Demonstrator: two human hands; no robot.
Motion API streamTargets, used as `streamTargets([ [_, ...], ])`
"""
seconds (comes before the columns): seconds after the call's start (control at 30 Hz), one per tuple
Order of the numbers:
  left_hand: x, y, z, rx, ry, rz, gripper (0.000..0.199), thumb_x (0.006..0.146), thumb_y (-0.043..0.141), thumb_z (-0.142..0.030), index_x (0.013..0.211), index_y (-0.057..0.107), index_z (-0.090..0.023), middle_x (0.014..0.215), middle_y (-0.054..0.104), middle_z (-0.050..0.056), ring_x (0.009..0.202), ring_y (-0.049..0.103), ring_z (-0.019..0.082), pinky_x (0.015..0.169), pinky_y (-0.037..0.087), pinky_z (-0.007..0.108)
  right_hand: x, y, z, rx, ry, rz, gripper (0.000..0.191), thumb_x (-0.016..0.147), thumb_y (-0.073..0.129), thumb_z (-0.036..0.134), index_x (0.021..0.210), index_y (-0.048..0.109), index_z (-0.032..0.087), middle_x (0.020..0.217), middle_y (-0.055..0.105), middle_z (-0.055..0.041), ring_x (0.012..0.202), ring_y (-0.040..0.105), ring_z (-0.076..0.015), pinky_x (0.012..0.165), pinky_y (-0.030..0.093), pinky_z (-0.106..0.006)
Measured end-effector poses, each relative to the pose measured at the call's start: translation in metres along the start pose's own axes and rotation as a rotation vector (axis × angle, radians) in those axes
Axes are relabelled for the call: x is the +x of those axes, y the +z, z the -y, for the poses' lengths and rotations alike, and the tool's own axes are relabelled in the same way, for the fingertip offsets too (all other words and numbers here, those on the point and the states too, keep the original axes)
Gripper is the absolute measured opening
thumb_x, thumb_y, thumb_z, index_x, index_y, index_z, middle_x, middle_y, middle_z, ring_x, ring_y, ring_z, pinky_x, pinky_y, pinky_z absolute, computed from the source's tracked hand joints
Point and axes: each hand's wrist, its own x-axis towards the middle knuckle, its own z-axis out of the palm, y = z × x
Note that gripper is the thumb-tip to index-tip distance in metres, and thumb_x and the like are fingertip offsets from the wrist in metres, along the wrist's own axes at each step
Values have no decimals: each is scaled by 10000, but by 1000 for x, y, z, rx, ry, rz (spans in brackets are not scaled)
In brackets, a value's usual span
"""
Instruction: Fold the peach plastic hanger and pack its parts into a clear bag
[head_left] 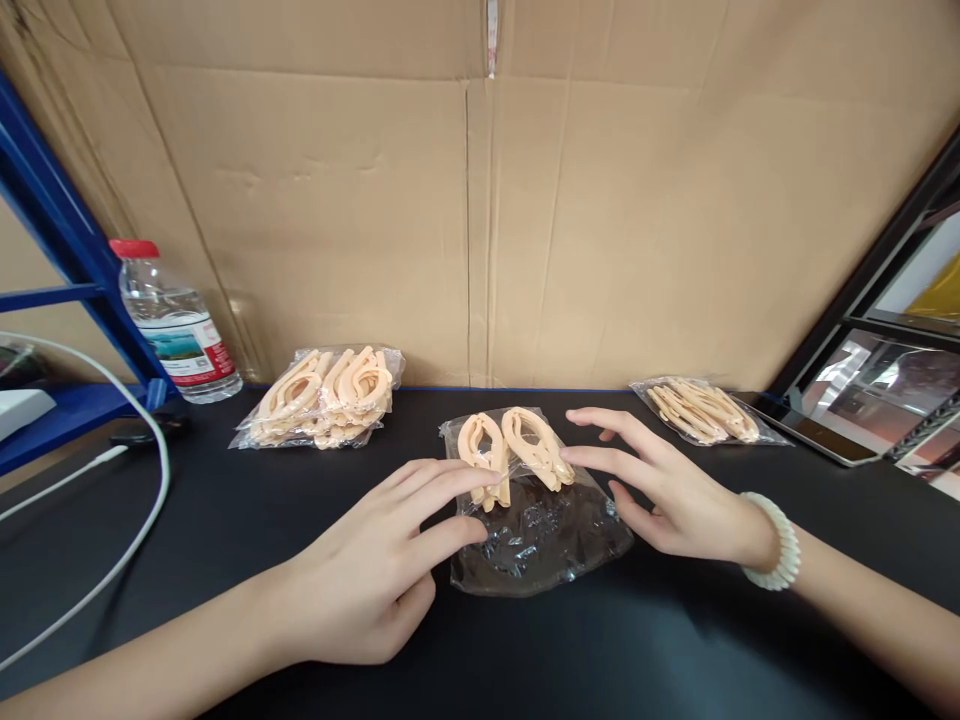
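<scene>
Clear crinkled plastic bag point(536, 535) holding two peach plastic oval clips point(514, 450) lay at centre of the black tabletop point(247, 510) — left hand point(375, 575) at its 9 o'clock, fingers loosely spread, tips resting on the bag edge; right hand point(667, 495) at 3 o'clock, fingers apart, touching the clips. Fuller bag of peach clips point(322, 397) sat at 10 o'clock, flat bag of peach clips point(705, 410) at 2 o'clock — red-capped clear water bottle point(176, 325) far at 10.

Open tabletop in front, clutter along the back wall

The black table point(600, 660) lies bare near the front edge and between the packs; at the back, a cardboard wall point(480, 230) closes the way, with a bottle point(174, 325) and full bag point(322, 397) left, a flat bag point(701, 410) and tablet point(840, 440) right, a cable point(146, 510) looping far left.
</scene>
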Motion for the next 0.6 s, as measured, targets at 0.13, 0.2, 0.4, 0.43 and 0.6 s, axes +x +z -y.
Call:
streamTargets([
  [0.13,0,6,6,5,-8,27,402,775,464,2,1080,611,-215,1360,495,118,1274,441,286,1019,447,439,-2,0,-9,18,13,159,622,774,425,-25,1334,484,240,1507,324,-123,1388,347,-239,1019,476,-424],
  [0.2,0,10,10,6,-41,24,310,819,488,-33,1035,620,-212,1347,492,120,1247,461,279,999,459,423,-3,-2,-10,36,29,185,586,788,407,-37,1293,508,242,1517,303,-116,1405,320,-227,1027,469,-420],
  [0.4,-4,19,17,-6,-80,-32,149,882,535,-109,899,639,-215,1287,527,106,1128,527,251,928,476,395,-2,-5,-6,67,23,234,272,832,562,58,1033,633,227,1544,257,-95,1403,314,-282,1030,464,-450],
  [0.43,-4,20,17,-4,-77,-45,129,883,547,-120,869,636,-213,1268,543,104,1103,540,245,914,479,385,-2,-4,-6,67,24,232,193,836,593,88,962,651,222,1540,273,-88,1389,335,-291,1032,460,-459],
  [0.6,-1,18,16,-23,-98,-157,168,886,552,-136,728,567,-193,1134,613,106,970,587,211,815,493,341,-1,0,-7,223,106,55,125,903,579,169,818,660,212,1338,521,-97,1212,519,-250,958,494,-422],
])
